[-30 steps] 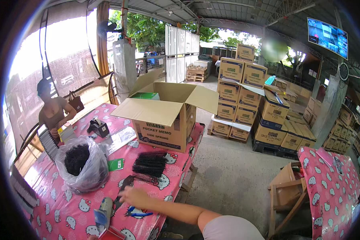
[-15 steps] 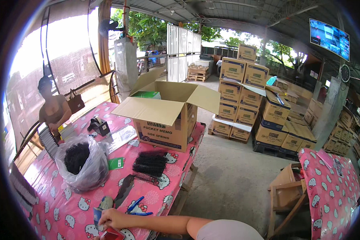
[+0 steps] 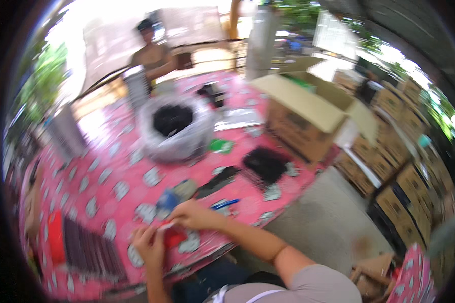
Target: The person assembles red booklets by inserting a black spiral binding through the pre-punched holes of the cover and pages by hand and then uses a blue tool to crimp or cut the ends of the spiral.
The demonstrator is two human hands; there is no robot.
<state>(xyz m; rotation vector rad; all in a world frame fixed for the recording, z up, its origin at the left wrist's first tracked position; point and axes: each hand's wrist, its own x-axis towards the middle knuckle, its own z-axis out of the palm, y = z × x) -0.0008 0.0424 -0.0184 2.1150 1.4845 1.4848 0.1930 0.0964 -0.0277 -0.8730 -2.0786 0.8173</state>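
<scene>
Close to the near table edge, my left hand [image 3: 149,242] and my right hand [image 3: 192,214] meet at a small red-covered pad [image 3: 175,237]. My left fingers pinch its left edge, while the right fingers close on its upper edge. Motion blur hides the fine detail of the fingertips. Just beyond lie a blue item [image 3: 167,202] and a greyish roundish item [image 3: 186,189], both too smeared to name. Blue-handled pliers [image 3: 225,204] rest past my right wrist, partly hidden by it. A flat dark strip [image 3: 217,182] lies farther on.
Black spiral coils [image 3: 265,165] lie toward the right table edge; more fill a plastic bag [image 3: 154,136]. A green pad [image 3: 221,146], a tape dispenser [image 3: 212,94] and an open carton [image 3: 301,123] stand beyond. Stacked dark-edged pads [image 3: 93,247] lie left. Another person [image 3: 154,58] is across the table.
The view has swung left and down, bringing my left hand and the stacked pads at left into sight. Both hands now hold the red pad, which was partly out of frame.
</scene>
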